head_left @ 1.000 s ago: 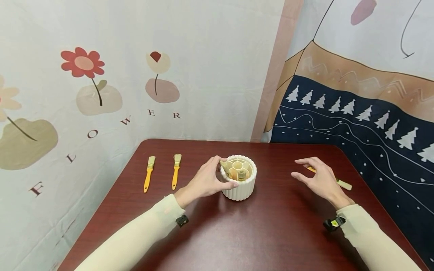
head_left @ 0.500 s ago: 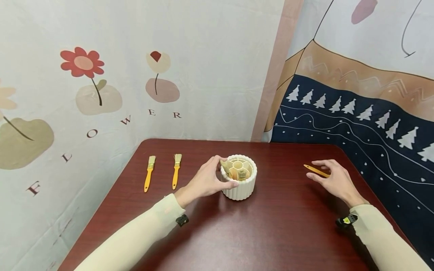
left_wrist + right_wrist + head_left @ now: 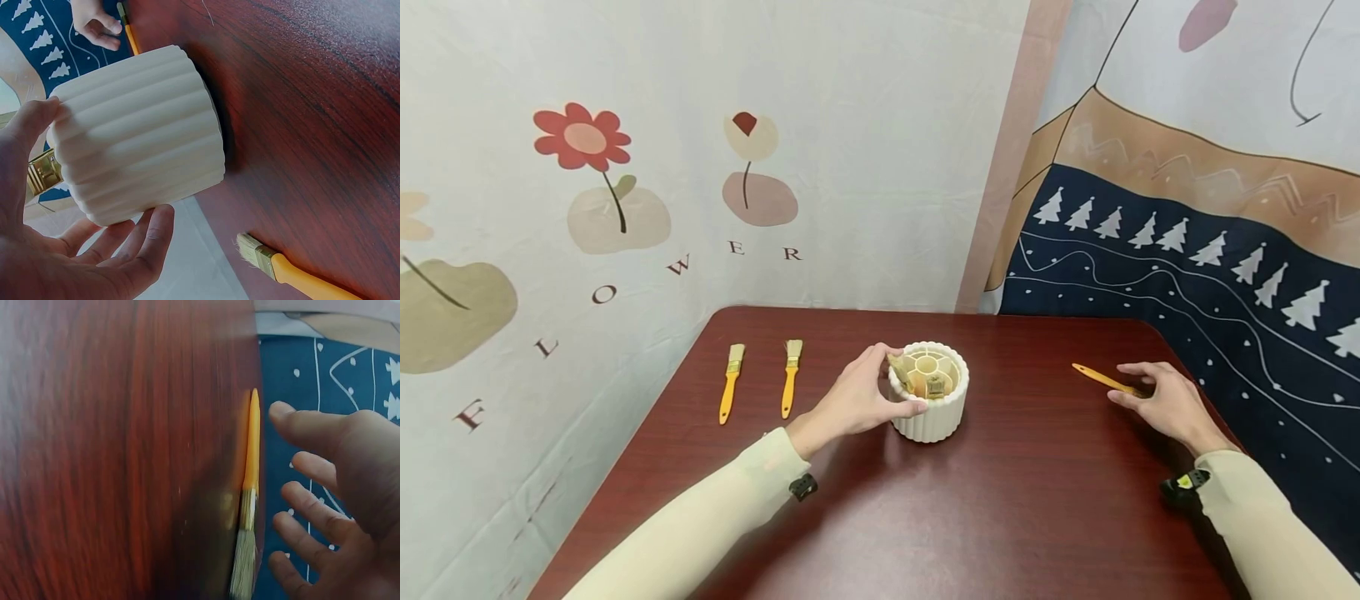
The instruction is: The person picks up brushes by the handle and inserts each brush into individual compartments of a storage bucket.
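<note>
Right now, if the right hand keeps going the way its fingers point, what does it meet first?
Most likely the orange-handled brush lying near the table's right edge: the right hand has its fingers spread just beside it. Contact is unclear in the right wrist view.

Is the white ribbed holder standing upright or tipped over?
Upright: the holder sits flat on the table, its open top up, with the left hand round its side.

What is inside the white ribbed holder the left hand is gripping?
The white ribbed holder has a round centre well with divided compartments. Two brushes stand in the near compartments, ferrules and bristles up; their handles are hidden by the wall. The left hand grips its side.
</note>
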`<state>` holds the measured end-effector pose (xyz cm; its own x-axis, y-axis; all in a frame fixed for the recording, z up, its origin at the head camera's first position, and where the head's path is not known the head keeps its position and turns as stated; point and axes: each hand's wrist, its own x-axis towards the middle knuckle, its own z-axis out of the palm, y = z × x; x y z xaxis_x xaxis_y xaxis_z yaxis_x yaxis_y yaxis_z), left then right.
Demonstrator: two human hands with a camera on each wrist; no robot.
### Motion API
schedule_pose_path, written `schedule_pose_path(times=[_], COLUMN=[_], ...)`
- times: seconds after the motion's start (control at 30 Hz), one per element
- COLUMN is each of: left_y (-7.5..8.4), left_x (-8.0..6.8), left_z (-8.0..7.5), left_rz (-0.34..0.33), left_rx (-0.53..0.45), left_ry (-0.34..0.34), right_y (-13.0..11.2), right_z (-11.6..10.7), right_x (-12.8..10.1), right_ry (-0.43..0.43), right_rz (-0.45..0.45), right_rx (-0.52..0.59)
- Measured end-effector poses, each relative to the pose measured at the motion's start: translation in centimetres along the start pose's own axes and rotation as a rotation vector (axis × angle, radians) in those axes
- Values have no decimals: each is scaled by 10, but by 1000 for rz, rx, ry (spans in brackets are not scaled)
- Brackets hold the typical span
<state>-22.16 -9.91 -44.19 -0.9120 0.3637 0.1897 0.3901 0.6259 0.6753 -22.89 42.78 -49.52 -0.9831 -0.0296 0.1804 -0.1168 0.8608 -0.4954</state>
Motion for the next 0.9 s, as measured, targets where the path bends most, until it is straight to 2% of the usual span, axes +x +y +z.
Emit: schedule_pose_path(times=[0.43, 0.63, 0.67, 0.87, 0.9], left_y=[1, 1, 1, 1, 1], left_x=[0, 0, 0, 0, 0], left_z=[0, -1, -1, -1, 0], left_rz=[3, -3, -4, -13, -14], left_rx=[2, -1, -2, -6, -7], left_ry=[5, 1, 0, -1, -1], right_y=[24, 31, 44, 39, 27], right_z=[-12, -9, -5, -4, -8], right_x=[4, 5, 10, 9, 4], right_ry=[-126, -88, -72, -41, -45], right_rz=[97, 78, 69, 61, 65], right_rx=[-31, -37, -36, -51, -56])
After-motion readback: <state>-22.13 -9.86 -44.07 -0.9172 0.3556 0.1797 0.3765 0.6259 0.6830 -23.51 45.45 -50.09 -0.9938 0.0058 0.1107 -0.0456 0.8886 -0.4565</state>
